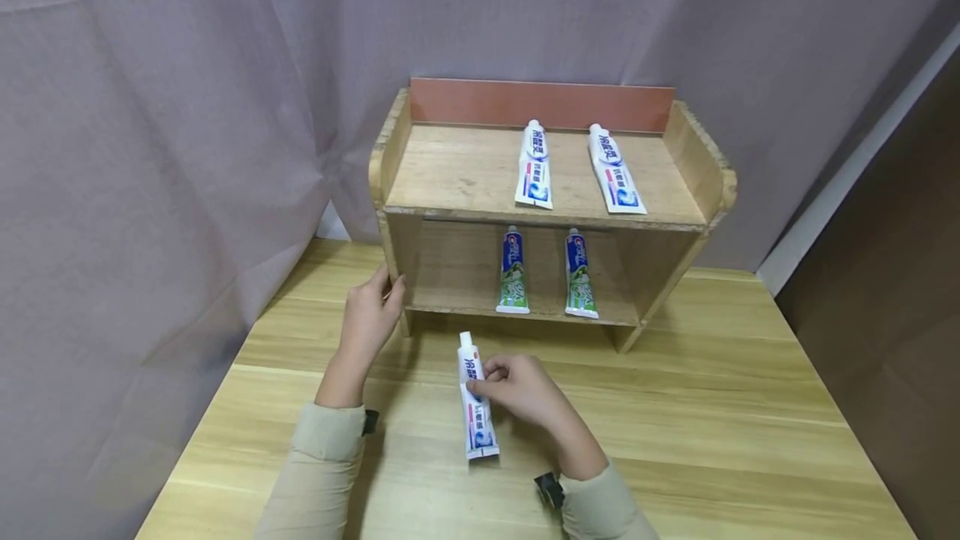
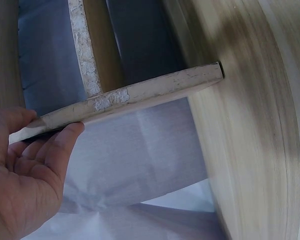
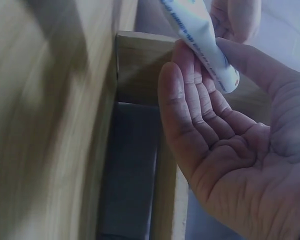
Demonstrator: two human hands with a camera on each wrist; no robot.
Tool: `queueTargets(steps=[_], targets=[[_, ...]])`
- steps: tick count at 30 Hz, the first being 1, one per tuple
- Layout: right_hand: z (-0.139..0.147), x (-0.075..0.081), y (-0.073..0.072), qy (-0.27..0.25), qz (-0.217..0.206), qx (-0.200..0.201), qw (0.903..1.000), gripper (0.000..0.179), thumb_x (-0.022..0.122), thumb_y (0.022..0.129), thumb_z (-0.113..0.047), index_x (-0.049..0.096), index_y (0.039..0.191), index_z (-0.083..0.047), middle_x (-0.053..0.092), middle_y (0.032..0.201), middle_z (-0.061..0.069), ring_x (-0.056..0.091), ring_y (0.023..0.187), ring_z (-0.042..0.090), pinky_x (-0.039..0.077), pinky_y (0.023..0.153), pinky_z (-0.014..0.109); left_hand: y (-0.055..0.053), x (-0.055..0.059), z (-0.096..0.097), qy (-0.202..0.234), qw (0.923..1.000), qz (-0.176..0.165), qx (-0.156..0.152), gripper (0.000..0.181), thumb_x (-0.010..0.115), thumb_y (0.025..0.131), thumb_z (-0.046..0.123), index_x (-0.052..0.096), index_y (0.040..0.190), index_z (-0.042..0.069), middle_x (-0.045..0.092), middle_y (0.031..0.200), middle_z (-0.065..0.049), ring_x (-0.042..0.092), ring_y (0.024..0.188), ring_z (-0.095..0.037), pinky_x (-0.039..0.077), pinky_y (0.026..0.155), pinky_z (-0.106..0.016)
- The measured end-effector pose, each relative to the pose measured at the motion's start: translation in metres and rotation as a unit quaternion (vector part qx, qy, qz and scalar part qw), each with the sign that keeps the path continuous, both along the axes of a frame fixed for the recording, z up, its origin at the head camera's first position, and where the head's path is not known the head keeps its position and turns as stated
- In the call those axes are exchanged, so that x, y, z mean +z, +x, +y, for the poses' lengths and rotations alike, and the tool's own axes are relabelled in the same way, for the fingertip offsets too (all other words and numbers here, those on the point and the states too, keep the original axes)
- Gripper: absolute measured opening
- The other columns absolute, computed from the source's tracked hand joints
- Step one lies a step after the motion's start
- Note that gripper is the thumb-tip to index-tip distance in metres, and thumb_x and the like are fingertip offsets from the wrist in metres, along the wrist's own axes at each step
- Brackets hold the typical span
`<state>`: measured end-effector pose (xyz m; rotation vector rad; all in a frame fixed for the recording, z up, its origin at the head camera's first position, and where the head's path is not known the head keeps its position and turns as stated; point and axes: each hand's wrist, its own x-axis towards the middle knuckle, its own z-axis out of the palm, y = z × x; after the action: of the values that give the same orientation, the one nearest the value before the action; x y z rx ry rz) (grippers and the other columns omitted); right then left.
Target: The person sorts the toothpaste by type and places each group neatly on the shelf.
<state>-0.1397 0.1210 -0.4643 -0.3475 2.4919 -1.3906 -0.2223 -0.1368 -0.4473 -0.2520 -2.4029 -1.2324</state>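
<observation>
My right hand (image 1: pixel 528 394) pinches a white toothpaste tube (image 1: pixel 480 432) between thumb and fingers, in front of the small wooden shelf (image 1: pixel 465 177). The tube's cap points toward the shelf. In the right wrist view the tube (image 3: pixel 202 37) crosses the fingertips, with the thumb against its side. My left hand (image 1: pixel 369 315) grips the front edge of the shelf's left side panel, low down. Up close in the left wrist view, thumb and fingers of the left hand (image 2: pixel 35 170) hold opposite faces of that panel (image 2: pixel 155 90).
Two white toothpaste tubes (image 1: pixel 534 165) (image 1: pixel 615 172) lie on the top board, right of its middle. Below, the lower board bears two blue-and-green tubes (image 1: pixel 513 272) (image 1: pixel 579 275). The shelf stands on a wooden table (image 1: pixel 720 407) before a grey curtain (image 1: pixel 180 107).
</observation>
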Motion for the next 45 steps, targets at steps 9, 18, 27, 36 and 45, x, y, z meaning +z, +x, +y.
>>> queueTargets(steps=[9,18,27,36,45], targets=[[0.001,0.012,0.001,-0.007,0.019,-0.032,0.9993,0.023,0.08,0.086,-0.028,0.072,0.092,-0.007,0.068,0.08,0.0,0.061,0.074,0.015,0.057,0.067,0.03,0.0,0.0,0.0,0.0,1.0,-0.004,-0.003,0.033,0.058,0.102,0.018,0.063,0.13,0.001,0.068,0.118,-0.024,0.069,0.107,-0.035,0.062,0.083,-0.035],[0.0,0.021,-0.001,-0.017,0.02,-0.045,0.9986,0.024,0.081,0.086,-0.028,0.071,0.091,-0.007,0.068,0.081,0.0,0.064,0.072,0.017,0.059,0.064,0.03,0.001,0.0,0.0,-0.002,1.0,-0.001,-0.002,0.032,0.059,0.102,0.018,0.064,0.129,0.001,0.068,0.117,-0.025,0.069,0.107,-0.036,0.062,0.083,-0.036],[-0.001,0.033,-0.007,-0.014,0.054,-0.064,0.9964,0.02,0.082,0.085,-0.023,0.072,0.089,-0.007,0.07,0.079,-0.001,0.066,0.071,0.014,0.06,0.063,0.028,0.002,0.002,0.0,-0.004,1.0,-0.006,0.0,0.033,0.058,0.103,0.02,0.063,0.13,0.001,0.068,0.118,-0.024,0.069,0.108,-0.035,0.062,0.083,-0.035],[-0.003,0.048,-0.014,-0.007,0.098,-0.056,0.9936,0.019,0.083,0.083,-0.023,0.073,0.089,-0.007,0.071,0.08,-0.001,0.067,0.072,0.014,0.061,0.065,0.026,0.002,0.002,0.001,0.0,1.0,0.009,0.002,0.029,0.059,0.101,0.017,0.065,0.125,0.001,0.069,0.115,-0.025,0.07,0.105,-0.036,0.063,0.081,-0.036],[-0.006,0.067,-0.018,-0.006,0.1,-0.049,0.9938,0.02,0.082,0.084,-0.025,0.073,0.09,-0.008,0.071,0.082,-0.001,0.066,0.074,0.015,0.061,0.068,0.027,0.002,0.002,0.001,0.001,1.0,0.007,0.0,0.03,0.059,0.101,0.016,0.065,0.126,0.0,0.069,0.116,-0.025,0.07,0.105,-0.037,0.063,0.081,-0.036]])
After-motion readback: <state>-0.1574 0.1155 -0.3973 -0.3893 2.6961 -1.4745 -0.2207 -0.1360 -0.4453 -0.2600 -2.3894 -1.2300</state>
